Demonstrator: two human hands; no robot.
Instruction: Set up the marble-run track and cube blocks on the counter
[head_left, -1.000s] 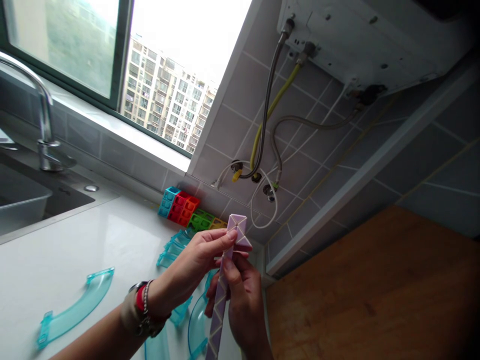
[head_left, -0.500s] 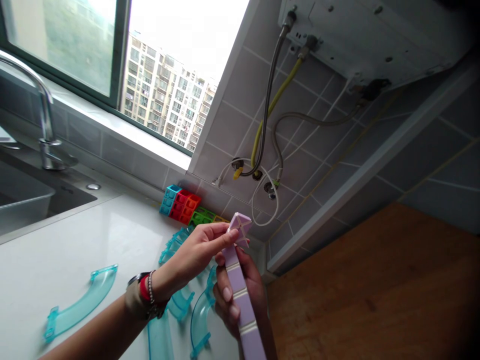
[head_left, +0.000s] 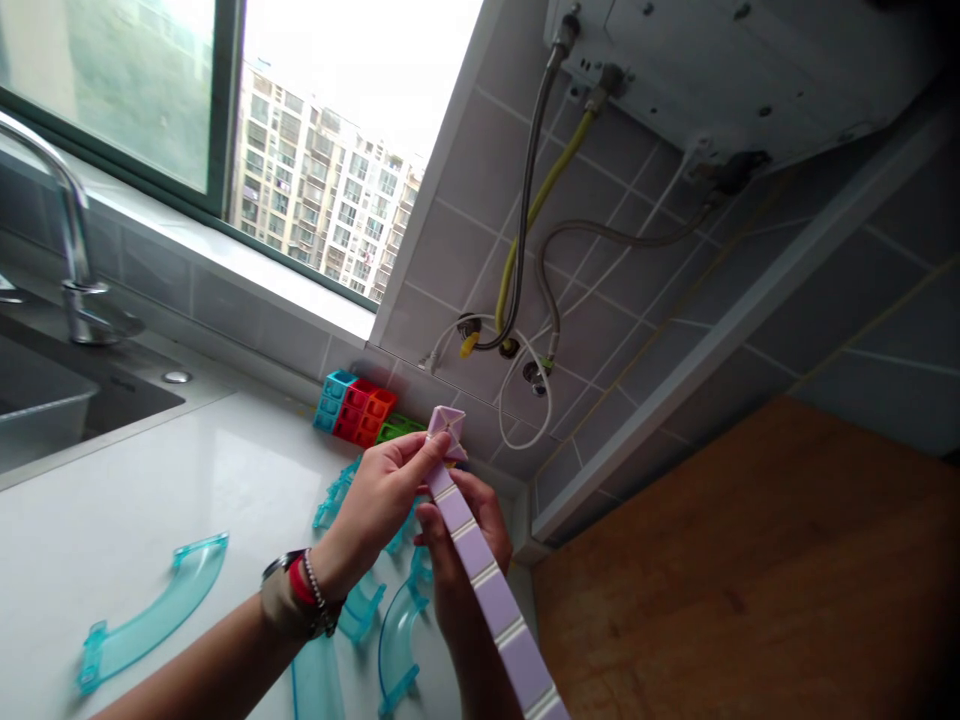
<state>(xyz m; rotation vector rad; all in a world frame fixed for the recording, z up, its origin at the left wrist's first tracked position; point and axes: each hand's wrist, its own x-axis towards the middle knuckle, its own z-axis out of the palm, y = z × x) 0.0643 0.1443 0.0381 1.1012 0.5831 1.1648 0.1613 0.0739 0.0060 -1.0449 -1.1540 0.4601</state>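
A lilac snake puzzle (head_left: 475, 553), made of segments with pale lines between them, slants from the lower right up to a folded end with triangular faces. My left hand (head_left: 395, 487) pinches it just below that end, the thumb lying on the front. Behind the strip and slightly lower, my right hand (head_left: 472, 515) grips it with the thumb on the left side and the fingers on the right; part of that hand is hidden by the strip. On my left wrist sit a watch and bracelets (head_left: 300, 590).
Translucent teal curved track pieces (head_left: 161, 620) lie on the white counter (head_left: 187, 470). Blue, red and green blocks (head_left: 356, 408) stand against the tiled wall. A sink with a faucet (head_left: 79, 250) is at left, hoses (head_left: 532, 210) hang above, and a wooden board (head_left: 712, 580) is at right.
Both hands and the snake puzzle have shifted left. My right hand's grip has changed, its fingers now farther round the back, and more of the strip's length shows. The view has moved slightly.
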